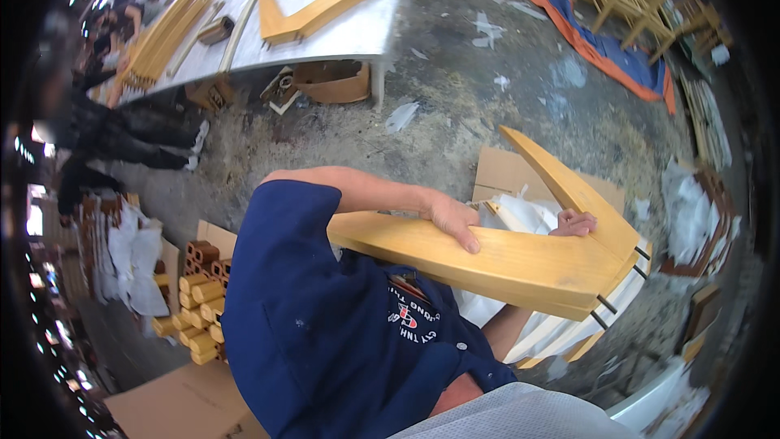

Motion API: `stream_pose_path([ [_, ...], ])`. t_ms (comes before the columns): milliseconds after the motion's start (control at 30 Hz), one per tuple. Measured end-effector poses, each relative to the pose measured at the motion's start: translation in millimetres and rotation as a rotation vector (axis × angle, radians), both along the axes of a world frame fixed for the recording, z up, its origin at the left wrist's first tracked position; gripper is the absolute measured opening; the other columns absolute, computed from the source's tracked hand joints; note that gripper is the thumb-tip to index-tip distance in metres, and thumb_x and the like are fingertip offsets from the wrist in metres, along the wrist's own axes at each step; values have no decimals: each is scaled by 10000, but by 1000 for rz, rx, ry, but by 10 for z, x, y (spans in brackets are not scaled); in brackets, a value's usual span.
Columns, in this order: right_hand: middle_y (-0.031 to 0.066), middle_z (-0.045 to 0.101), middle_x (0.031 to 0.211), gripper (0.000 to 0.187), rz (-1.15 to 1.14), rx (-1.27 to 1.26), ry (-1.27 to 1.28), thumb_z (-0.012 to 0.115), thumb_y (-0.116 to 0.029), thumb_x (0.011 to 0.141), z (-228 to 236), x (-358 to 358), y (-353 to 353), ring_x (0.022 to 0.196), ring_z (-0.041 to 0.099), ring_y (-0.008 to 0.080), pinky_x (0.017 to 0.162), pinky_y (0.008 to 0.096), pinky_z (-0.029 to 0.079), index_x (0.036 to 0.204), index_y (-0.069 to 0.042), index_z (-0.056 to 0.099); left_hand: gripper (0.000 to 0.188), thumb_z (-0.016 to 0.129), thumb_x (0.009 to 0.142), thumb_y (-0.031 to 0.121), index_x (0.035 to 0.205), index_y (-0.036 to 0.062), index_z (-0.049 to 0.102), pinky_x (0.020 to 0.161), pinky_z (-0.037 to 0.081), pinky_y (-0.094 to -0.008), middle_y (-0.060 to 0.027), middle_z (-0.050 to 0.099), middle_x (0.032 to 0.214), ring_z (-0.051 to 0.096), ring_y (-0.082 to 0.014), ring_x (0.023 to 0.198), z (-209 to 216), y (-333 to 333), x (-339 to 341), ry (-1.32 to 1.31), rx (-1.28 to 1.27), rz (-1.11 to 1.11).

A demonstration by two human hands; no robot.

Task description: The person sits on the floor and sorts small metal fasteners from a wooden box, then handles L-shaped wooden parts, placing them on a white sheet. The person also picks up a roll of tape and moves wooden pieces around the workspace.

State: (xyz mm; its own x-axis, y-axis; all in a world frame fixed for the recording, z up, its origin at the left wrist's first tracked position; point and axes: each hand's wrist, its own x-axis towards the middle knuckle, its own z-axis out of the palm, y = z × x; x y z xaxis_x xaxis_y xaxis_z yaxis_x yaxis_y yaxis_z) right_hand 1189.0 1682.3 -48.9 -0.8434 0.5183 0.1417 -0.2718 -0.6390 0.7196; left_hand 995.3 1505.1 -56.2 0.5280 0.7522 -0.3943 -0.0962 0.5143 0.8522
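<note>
A V-shaped yellow wooden furniture part (528, 264) is held in front of my body, its long arm lying across my navy shirt. Dark rods stick out near its corner, and its shorter arm points away from me. My left hand (455, 219) grips the long arm from the far edge, thumb on the upper face. Near the inside of the corner, the fingers of my right hand (574, 223) curl over the edge; my right forearm passes beneath the wood. Under the part lie wooden pieces with white wrapping (544, 333), partly hidden.
A pale worktable (341, 45) carries another V-shaped part (325, 12) and several long strips (171, 28). A person (122, 126) stands at its left. Yellow wooden pieces (195, 313) are stacked at my left. Cardboard (497, 171), an orange-blue tarp (605, 36) and wrapped bundles (691, 215) lie on the floor.
</note>
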Motion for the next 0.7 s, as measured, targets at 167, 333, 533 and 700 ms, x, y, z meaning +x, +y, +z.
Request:
stream_pose_path([
  [167, 22, 546, 1009, 190, 288, 186, -36, 408, -192, 969, 259, -1227, -304, 946, 551, 171, 943, 372, 419, 1114, -73, 430, 825, 792, 729, 529, 1179, -121, 560, 749, 549, -326, -145, 670, 1033, 654, -192, 889, 47, -836, -1156, -143, 49, 136],
  [333, 69, 519, 950, 278, 159, 595, -141, 419, -261, 975, 393, -2556, -526, 869, 517, 205, 890, 382, 415, 1139, -36, 428, 865, 669, 800, 618, 1293, -76, 517, 940, 482, -393, -197, 606, 1202, 582, -256, 1114, -15, -1134, -2075, 127, 321, 320],
  [533, 169, 510, 1310, 936, -33, 1311, -640, 595, -715, 794, 782, -3520, -924, 1195, 532, 301, 991, 468, 483, 1395, -32, 375, 664, 472, 967, 489, 1402, -10, 426, 926, 481, -448, -190, 584, 1295, 585, -284, 1151, 739, -797, -3134, -173, 441, 840],
  [700, 121, 525, 1291, 828, -87, 1808, -969, 666, -574, 835, 530, -4156, -1031, 1154, 539, 211, 967, 358, 458, 1375, -3, 403, 936, 719, 756, 531, 1412, -53, 395, 880, 523, -429, -249, 510, 1316, 553, -320, 1163, 1871, -166, -3789, 594, 409, 990],
])
